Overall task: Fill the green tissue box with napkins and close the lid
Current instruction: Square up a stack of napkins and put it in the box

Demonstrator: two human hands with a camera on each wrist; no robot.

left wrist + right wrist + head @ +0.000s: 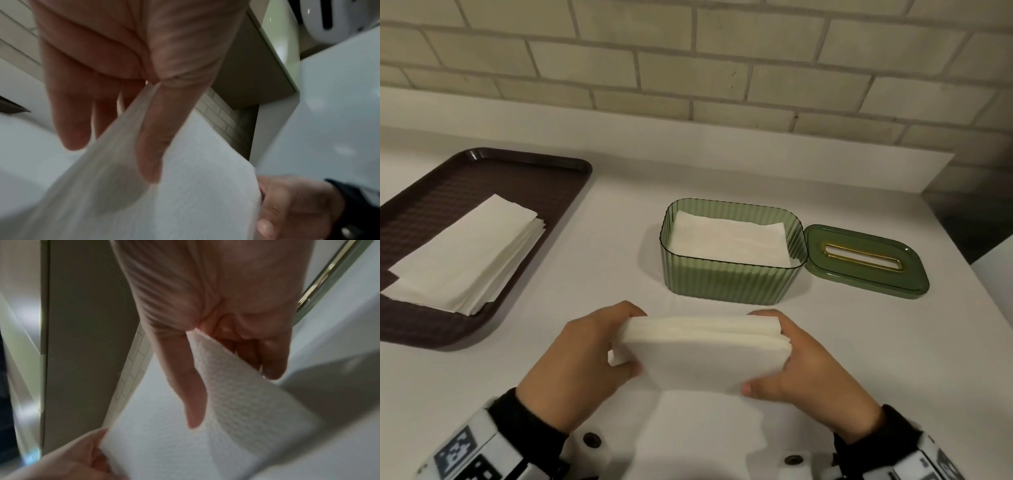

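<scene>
- White napkin stack [698,349] held above the bench [825,359] at 6 o'clock, one end in each hand.
- Left hand [582,359]: thumb on top, fingers [74,116] curled under, pinching the stack's left end.
- Right hand [808,363]: same pinch on the right end, thumb over, fingers [273,360] beneath.
- Green tissue box [732,277] at 12 o'clock of the stack, near but apart; napkins already inside, fill level below the rim.
- Lid [866,262] hinged open at the box's 3 o'clock, lying flat on the bench.
- Spare napkin pile [465,260] on brown tray [544,164] at 10 o'clock.
- Risks, judged:
  - Stack looks about as long as the box opening; skewed entry likely snags corners on the ribbed wall, crumpling edges.
  - End-only pinch leaves the middle unsupported; loose grip could fan or drop lower sheets.
  - Overfill would probably keep the lid from seating.
  - Pushing down off-centre might slide the light box along the bench.
</scene>
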